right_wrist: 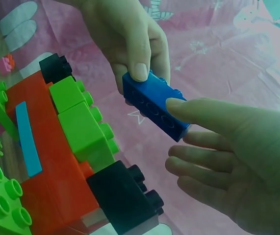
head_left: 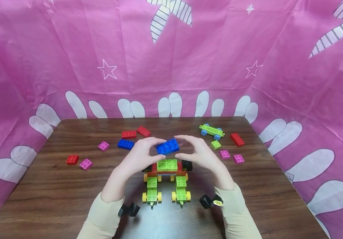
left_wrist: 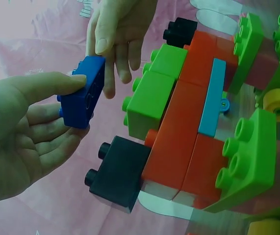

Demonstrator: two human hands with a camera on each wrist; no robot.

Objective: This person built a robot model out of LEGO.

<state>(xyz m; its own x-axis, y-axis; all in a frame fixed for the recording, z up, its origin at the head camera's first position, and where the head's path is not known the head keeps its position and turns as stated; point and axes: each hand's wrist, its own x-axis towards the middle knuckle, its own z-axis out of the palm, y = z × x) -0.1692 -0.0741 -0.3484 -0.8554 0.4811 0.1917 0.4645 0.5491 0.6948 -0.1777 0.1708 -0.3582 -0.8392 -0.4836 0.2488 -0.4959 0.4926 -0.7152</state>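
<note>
Both hands hold one blue two-by-four brick (head_left: 168, 146) in the air just above a brick model (head_left: 167, 172). My left hand (head_left: 155, 149) pinches its left end between thumb and fingers (left_wrist: 56, 83), and my right hand (head_left: 178, 146) pinches its right end (right_wrist: 179, 105). The model has a red body (left_wrist: 179, 132), two green bricks (left_wrist: 152, 98) on top, black bricks (left_wrist: 117, 171) at either end, and two green legs on yellow wheels (head_left: 151, 196). The blue brick (right_wrist: 154, 105) hangs apart from the green bricks (right_wrist: 81, 122), a short gap above them.
Loose bricks lie on the brown table (head_left: 40, 186): two red (head_left: 128, 134), a blue (head_left: 125, 144), pink (head_left: 103, 146) and red (head_left: 72, 159) on the left; a green wheeled chassis (head_left: 211, 130), a red (head_left: 237, 139) and pink (head_left: 238, 159) on the right. Pink cloth walls surround the table.
</note>
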